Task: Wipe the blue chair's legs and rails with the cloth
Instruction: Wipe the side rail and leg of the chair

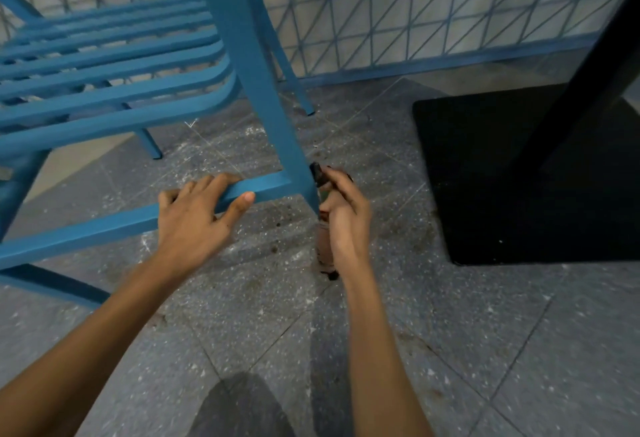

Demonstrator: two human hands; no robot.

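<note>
Head view, looking down at floor level. The blue painted metal chair with slatted seat (114,66) stands at upper left on the grey speckled tiled floor (450,332).

Left hand (194,218): grip lies over the chair's lower side rail (104,228), fingers curled across the top of the rail and thumb pointing along its near face. The grip is partly closed around the rail, not a tight fist.

Right hand (343,215): grip closed around a dark, bunched cloth (325,249), held against the foot of the near front leg (256,90), just where the side rail meets it. Part of the cloth shows dark above the fingers beside the leg; a brownish length hangs below the hand toward the floor. Whether the hanging end touches the floor cannot be told.

Surroundings: a black square flat base plate (519,177) with a black upright post (581,73) stands on the floor to the right, near but apart from the chair leg. A blue diamond-pattern wire mesh fence (415,14) runs behind. White specks and brown dirt marks lie on the tiles around the leg.
</note>
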